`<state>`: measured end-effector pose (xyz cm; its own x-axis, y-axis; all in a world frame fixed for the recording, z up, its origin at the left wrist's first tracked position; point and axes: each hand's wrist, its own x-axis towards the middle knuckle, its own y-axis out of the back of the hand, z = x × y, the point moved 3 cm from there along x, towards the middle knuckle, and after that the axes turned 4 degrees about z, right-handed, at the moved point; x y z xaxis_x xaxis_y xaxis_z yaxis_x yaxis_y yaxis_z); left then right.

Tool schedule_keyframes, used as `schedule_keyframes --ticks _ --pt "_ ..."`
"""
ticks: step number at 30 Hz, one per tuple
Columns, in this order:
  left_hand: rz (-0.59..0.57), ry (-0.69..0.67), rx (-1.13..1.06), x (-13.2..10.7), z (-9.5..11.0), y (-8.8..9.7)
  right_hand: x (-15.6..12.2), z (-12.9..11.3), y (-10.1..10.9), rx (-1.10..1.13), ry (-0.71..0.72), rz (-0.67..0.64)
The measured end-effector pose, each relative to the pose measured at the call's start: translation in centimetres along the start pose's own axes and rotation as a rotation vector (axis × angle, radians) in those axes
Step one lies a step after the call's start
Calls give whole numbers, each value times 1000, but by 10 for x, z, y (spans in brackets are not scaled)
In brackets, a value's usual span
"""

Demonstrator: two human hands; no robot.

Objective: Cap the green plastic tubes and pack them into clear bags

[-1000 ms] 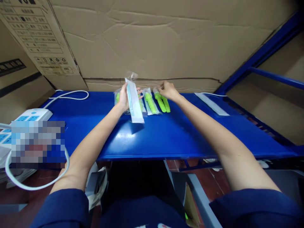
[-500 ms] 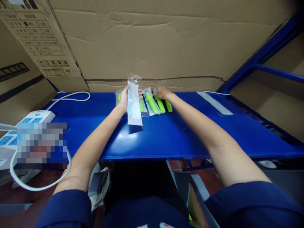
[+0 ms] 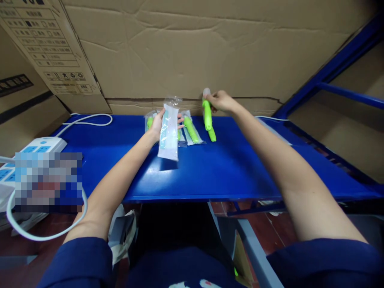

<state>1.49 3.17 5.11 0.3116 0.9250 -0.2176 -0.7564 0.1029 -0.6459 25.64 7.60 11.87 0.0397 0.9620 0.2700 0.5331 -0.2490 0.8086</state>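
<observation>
My left hand (image 3: 156, 125) is closed on a flat clear plastic packet (image 3: 168, 134) with a white and pale-teal insert, tilted up above the table. To the right, my right hand (image 3: 221, 101) pinches the top of a bright green stick-shaped item (image 3: 207, 115) with a translucent whitish end, hanging down. Under it another green stick-shaped item (image 3: 213, 135) lies on the blue table (image 3: 210, 172). Between the hands a bagged green item (image 3: 191, 131) lies on the table. Behind my left hand another bagged green item (image 3: 150, 121) is partly hidden.
A white power strip (image 3: 39, 149) with blue sockets and a looped white cable (image 3: 90, 125) is on the left. Large cardboard sheets (image 3: 180, 56) stand behind the table. A blue metal frame (image 3: 330, 72) rises at the right, near a flat pale strip (image 3: 274, 130).
My right hand has lifted a green stick-shaped item off the table, moving up and slightly right. The packet in my left hand has tilted a little and stays nearly in place.
</observation>
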Motion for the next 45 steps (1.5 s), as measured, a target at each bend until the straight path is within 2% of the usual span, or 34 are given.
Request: schedule_keyframes --ticks 3,6,9,13,18,22,26,31,35,40,45 --pt "-29 34 38 -2 -2 -2 -3 -17 14 335 -56 60" --pt "-69 78 73 -4 -5 -4 -9 -43 21 606 -45 93" --pt "-100 98 130 -5 -8 -5 -11 -58 21 746 -85 210" --pt "-151 153 214 -4 -12 -6 -2 -55 19 834 -28 381" --pt "-229 180 222 -2 -14 -6 22 -29 19 810 56 497" --pt "-262 181 223 0 -13 -5 35 -19 12 774 121 403" --pt "-257 188 227 0 -14 -3 29 -24 3 731 38 345" --pt "-194 183 195 -4 -14 -5 15 -37 -3 595 -81 262" --pt "-179 187 169 -7 -13 -7 9 -45 -8 598 -128 194" --pt "-149 189 173 -10 -13 -10 2 -53 -11 455 -47 133" --pt "-143 182 179 -12 -13 -13 3 -55 -14 164 68 184"
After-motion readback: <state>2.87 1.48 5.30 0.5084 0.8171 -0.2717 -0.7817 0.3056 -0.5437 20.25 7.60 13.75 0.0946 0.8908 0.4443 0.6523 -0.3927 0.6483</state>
